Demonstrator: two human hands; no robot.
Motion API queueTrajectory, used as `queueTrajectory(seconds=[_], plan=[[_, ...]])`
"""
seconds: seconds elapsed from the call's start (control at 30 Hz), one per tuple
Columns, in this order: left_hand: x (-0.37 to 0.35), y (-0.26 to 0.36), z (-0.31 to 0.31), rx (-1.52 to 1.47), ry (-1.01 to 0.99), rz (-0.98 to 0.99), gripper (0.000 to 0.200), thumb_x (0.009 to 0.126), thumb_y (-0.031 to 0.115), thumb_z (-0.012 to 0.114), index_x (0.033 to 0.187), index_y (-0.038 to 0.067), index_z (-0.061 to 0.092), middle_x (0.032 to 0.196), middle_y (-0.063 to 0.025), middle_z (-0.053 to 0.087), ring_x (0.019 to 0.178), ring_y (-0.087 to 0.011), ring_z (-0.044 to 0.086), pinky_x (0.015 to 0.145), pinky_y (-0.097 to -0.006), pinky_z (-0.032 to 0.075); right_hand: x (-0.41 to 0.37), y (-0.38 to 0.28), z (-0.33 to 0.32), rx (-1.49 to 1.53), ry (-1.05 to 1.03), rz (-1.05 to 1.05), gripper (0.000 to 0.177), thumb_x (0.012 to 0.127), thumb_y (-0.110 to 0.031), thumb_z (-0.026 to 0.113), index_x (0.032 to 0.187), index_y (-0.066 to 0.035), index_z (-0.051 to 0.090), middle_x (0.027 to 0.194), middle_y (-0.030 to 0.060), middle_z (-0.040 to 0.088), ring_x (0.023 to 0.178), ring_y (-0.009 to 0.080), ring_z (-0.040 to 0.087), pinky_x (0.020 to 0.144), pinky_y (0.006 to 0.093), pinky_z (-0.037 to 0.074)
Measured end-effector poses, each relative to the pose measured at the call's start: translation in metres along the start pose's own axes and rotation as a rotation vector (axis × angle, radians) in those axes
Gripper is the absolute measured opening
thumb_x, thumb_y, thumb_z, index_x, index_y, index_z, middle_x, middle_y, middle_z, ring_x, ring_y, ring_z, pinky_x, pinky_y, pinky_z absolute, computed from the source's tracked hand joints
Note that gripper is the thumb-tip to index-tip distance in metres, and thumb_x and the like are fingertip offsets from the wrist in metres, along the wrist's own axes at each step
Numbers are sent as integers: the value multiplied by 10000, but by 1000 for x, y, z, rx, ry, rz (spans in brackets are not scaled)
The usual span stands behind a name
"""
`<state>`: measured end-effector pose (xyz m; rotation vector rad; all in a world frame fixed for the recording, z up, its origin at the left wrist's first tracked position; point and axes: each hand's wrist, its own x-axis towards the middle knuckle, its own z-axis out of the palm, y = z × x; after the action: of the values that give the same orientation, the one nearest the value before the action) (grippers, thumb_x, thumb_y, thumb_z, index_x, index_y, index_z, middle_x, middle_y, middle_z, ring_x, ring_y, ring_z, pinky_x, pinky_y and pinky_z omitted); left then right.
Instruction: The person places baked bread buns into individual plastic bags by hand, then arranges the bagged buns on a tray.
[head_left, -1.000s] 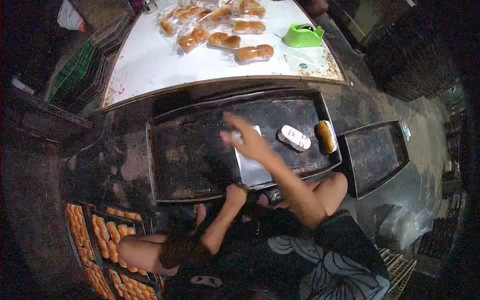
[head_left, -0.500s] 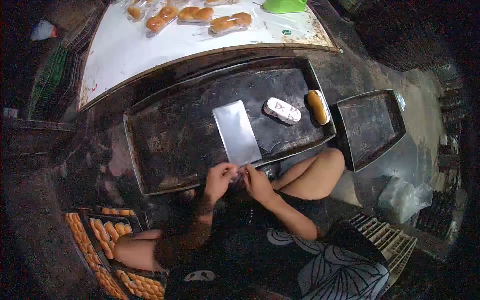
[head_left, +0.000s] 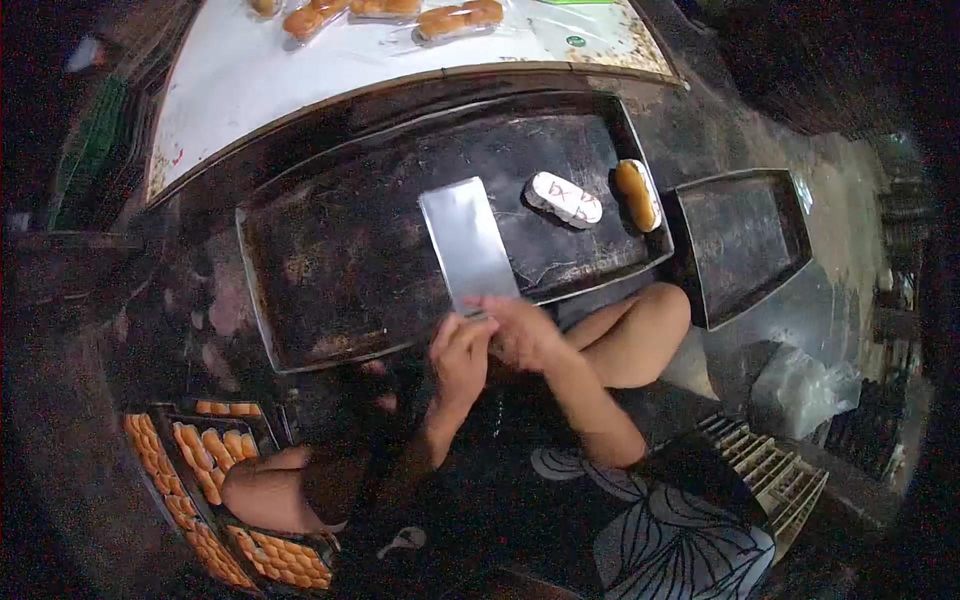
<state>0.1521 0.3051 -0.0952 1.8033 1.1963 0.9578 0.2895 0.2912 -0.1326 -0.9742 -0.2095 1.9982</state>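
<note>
My left hand (head_left: 462,355) and my right hand (head_left: 525,332) come together at the near edge of a large dark metal tray (head_left: 330,270). The left fingers are curled in, and whatever they hold is hidden. Motion smears the right fingers, which reach across over the left fingertips. Just beyond both hands lies a stack of clear plastic bags (head_left: 468,238), flat on the tray. To its right rests a bread bun with white topping and reddish-brown lines (head_left: 565,198). Against the tray's right wall sits another bun (head_left: 636,194), its white side facing right.
A white table (head_left: 350,95) with wrapped buns (head_left: 460,20) stands beyond the tray. A smaller dark tray (head_left: 740,245) is at the right, near a clear plastic bag (head_left: 805,390). Trays of buns (head_left: 285,560) lie at lower left, and a slatted rack (head_left: 770,470) at lower right.
My right hand has moved up and left over the left fingertips, covering the near end of the bag stack. The whole view has shifted slightly; the buns stay put on the tray.
</note>
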Motion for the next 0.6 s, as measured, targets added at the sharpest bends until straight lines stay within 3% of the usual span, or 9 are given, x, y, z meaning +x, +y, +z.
queueTrajectory(seconds=[0.03,0.1,0.17,0.3,0.33,0.43,0.53,0.57,0.6], plan=[[-2,1,0,15,-9,206,13,723,48,604,731,41,610,658,-57,500,591,-198,504,553,-289,405,3,-10,-10,498,-231,24,322,862,-234,469,1126,-54,507,655,23,570,395,86,451,379,203,378],[-1,-4,3,53,-72,267,90,774,86,571,844,33,591,759,-47,522,671,-185,517,611,-283,425,5,-22,18,245,6,-166,375,871,-246,446,1186,-43,434,797,73,569,588,124,507,560,239,417],[8,-21,12,-560,204,-198,267,820,178,541,1033,20,514,927,-67,523,792,-170,514,700,-277,439,9,-25,58,124,83,-510,466,883,-323,388,1262,-57,336,1166,163,457,1087,219,431,936,323,333],[11,-48,-10,-1017,126,-572,555,855,326,472,1285,70,232,1176,-132,428,963,-211,487,843,-331,401,22,22,61,921,-320,-309,500,862,-366,406,1273,-92,331,1262,128,385,1199,239,311,1000,367,244],[18,-58,-22,-1842,-134,-605,467,878,348,406,1212,22,377,1133,-128,493,917,-186,528,862,-350,403,26,22,53,922,-322,-302,500,862,-366,406,1273,-92,331,1262,128,385,1199,239,311,1000,367,244],[15,-112,-31,-1695,70,-200,418,871,386,395,1150,76,437,1088,-88,523,993,-233,515,922,-449,350,29,-6,10,-489,131,-191,439,810,-266,529,1176,-62,399,1179,123,454,1114,291,398,921,391,320],[37,-78,-59,-1896,222,-324,398,834,361,488,1122,88,460,1046,-60,533,1012,-257,510,949,-471,317,74,-75,-97,-2063,1123,-911,552,686,-250,635,1144,-39,411,1106,184,492,1037,320,465,826,464,353],[41,-62,-66,-1976,363,-411,458,821,340,521,1190,93,407,1095,-67,506,1041,-268,490,949,-485,311,88,-88,-156,-1906,906,-1047,573,685,-227,653,1136,15,396,1084,200,507,1010,376,472,858,425,365],[45,-49,-72,-1969,381,-392,458,821,340,521,1190,93,407,1095,-67,506,1041,-268,490,949,-485,311,91,-111,-150,-1852,934,-636,586,682,-205,652,1157,4,380,1078,200,510,998,377,480,839,423,378]])
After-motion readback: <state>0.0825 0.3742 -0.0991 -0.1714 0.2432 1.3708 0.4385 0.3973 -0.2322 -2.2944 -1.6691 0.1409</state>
